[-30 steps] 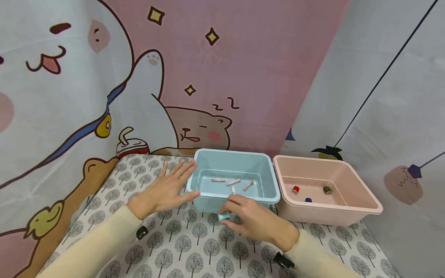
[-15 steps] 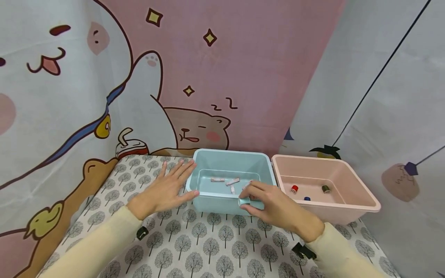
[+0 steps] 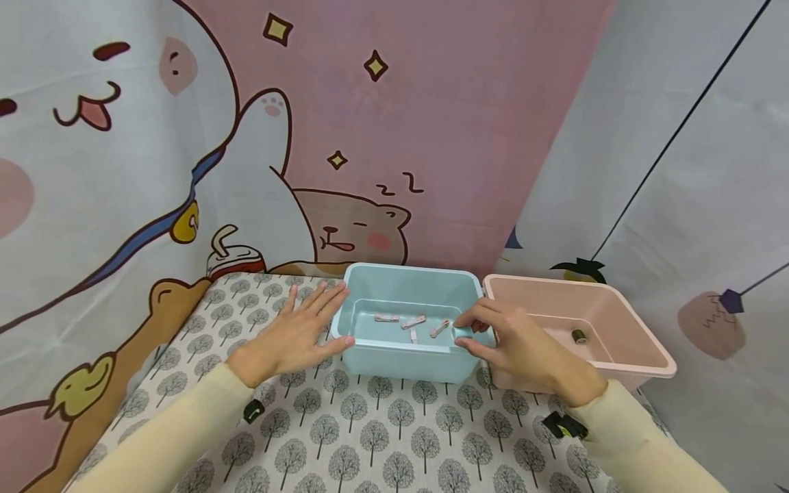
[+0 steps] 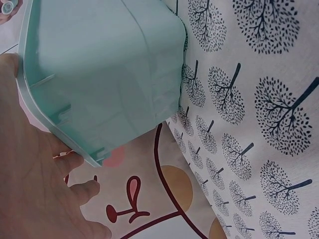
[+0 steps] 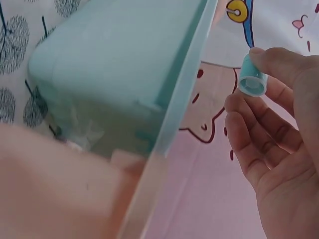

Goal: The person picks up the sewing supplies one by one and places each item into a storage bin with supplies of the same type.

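My right hand (image 3: 530, 346) pinches a small light-blue thread spool (image 5: 253, 77) between thumb and fingers. In the head view it is raised over the right end of the light-blue bin (image 3: 394, 363), close to where the two bins meet. My left hand (image 3: 296, 335) rests at the bin's left rim, its fingers spread and mostly straight; the left wrist view shows the fingers (image 4: 82, 191) along that rim. Inside the bin lie several small pale strips with pinkish markings, one of them a slanted strip (image 3: 414, 322) near the middle.
A pink bin (image 3: 653, 349) stands right beside the blue one, with a dark green spool (image 3: 579, 336) in it. My right hand and forearm cover its left part. A tree-print cloth (image 3: 370, 438) covers the table, and a cartoon-printed curtain (image 3: 444, 137) hangs behind.
My right hand has carried the light-blue spool up and to the right, from before the blue bin to over its right end. It now hides the red and blue spools. My left hand stays put.
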`<state>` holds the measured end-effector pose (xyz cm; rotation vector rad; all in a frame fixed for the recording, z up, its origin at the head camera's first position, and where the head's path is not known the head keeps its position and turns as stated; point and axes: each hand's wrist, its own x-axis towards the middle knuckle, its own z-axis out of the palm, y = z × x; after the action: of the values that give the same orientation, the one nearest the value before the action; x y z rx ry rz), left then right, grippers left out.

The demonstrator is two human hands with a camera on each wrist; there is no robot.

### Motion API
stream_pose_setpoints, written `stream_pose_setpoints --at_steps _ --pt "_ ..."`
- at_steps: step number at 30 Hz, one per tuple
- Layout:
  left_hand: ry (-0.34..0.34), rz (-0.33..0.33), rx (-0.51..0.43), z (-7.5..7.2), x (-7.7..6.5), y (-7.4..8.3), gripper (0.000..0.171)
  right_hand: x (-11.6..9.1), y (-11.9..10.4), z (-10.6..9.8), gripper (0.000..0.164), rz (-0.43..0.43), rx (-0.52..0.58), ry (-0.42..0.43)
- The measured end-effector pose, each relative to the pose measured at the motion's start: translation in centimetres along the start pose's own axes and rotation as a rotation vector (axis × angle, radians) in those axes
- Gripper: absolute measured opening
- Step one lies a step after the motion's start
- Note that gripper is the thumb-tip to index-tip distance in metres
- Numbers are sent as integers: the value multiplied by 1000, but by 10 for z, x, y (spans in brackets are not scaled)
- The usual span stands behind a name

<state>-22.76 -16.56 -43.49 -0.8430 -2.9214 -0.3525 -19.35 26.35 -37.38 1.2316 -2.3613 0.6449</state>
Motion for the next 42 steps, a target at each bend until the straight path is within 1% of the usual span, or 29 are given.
stream_pose_setpoints --at_steps 6,10,13,14,17,22,28,34,39,42 --pt "6 2 1 -1 -1 1 96 1 15 -14 36 -14 -6 18" --pt "6 -1 9 -1 -1 1 97 1 27 -24 33 -10 -48 14" --pt "6 -4 11 -1 0 2 98 0 36 -31 31 22 -67 7" --pt "5 -6 8 -1 0 2 98 -1 39 -33 33 39 -72 7" --pt "5 -7 7 -1 -1 1 98 -3 46 -40 34 76 -89 19" --pt "5 -7 7 -1 -1 1 99 -5 58 -48 34 98 -120 39" --pt "6 -5 1 0 -1 1 97 -9 74 -57 31 144 -135 35" --pt "-9 -10 7 -1 -2 2 97 -14 90 -65 26 196 -174 15" --pt "-5 -9 7 -2 -2 2 97 -16 101 -72 23 233 -176 -17" --pt "-2 -7 8 -2 -2 2 97 -17 108 -76 20 274 -173 -47"
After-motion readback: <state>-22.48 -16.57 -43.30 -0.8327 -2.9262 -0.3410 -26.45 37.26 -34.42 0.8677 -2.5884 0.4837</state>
